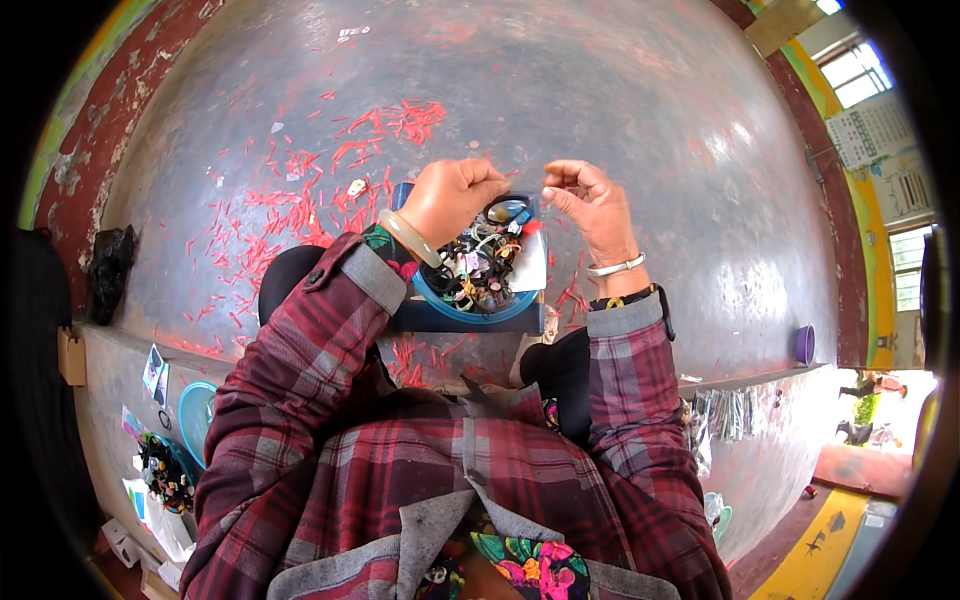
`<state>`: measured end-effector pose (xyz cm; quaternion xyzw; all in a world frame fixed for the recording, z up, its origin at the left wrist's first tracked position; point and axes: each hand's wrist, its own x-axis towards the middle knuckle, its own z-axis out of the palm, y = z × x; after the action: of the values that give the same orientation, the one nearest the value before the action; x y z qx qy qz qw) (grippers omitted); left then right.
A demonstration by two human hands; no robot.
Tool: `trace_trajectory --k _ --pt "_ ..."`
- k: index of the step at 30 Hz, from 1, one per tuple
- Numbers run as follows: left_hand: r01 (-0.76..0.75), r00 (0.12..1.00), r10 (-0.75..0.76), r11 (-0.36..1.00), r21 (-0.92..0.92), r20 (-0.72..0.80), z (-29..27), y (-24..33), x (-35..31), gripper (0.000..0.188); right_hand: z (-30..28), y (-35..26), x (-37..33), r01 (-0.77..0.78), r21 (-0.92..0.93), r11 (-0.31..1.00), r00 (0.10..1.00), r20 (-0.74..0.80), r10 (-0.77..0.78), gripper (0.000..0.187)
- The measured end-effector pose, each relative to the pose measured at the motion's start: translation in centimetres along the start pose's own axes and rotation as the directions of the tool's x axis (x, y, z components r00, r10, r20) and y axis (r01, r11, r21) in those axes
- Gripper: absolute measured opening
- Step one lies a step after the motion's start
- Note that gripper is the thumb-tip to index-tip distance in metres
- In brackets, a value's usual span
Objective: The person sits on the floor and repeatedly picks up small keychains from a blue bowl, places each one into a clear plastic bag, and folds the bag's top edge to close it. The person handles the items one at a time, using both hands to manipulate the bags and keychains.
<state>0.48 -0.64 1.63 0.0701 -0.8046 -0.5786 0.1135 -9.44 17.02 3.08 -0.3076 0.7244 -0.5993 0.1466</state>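
My left hand [452, 203] is closed in a pinch over the far left side of a blue basin [470, 316]; what its fingertips hold is too small to make out. Across from it, my right hand [597, 212] has its thumb and fingers curled together at the basin's far right, their contents also unclear. A heap of small dark loops, apparently hair ties [474, 268], with colourful ornaments fills the basin. A white card [532, 262] lies at its right side. Beneath is a dark blue flat-topped support [410, 318].
Red scraps [290, 210] litter the grey floor ahead and to the left. At lower left stand a light blue basin [196, 420] and a second heap of dark loops [165, 470]. A black bag [110, 270] sits by the left wall; a purple cup [805, 344] stands far right.
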Motion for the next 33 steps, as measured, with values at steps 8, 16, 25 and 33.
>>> trace_trajectory --k 8,16,25,33 --pt "-0.355 0.933 0.354 0.884 0.304 0.062 1.5 -1.6 -0.3 0.01 1.1 1.1 -0.2 0.318 -0.424 0.848 0.942 0.244 -0.231 0.011" --pt "-0.253 0.967 0.241 0.945 0.207 0.084 1.0 -0.9 -0.3 0.01 0.5 1.4 -0.1 0.222 -0.341 0.913 0.963 0.224 -0.151 0.008" --pt "-0.102 0.993 0.1 0.994 0.03 0.066 0.0 -0.4 -0.1 0.016 -0.6 1.4 0.2 0.019 -0.117 0.993 0.972 0.234 0.009 0.012" --pt "0.288 0.954 -0.216 0.85 -0.442 0.208 -0.5 0.9 0.0 0.026 -0.7 1.4 0.1 -0.178 0.275 0.945 0.974 0.188 0.129 0.013"
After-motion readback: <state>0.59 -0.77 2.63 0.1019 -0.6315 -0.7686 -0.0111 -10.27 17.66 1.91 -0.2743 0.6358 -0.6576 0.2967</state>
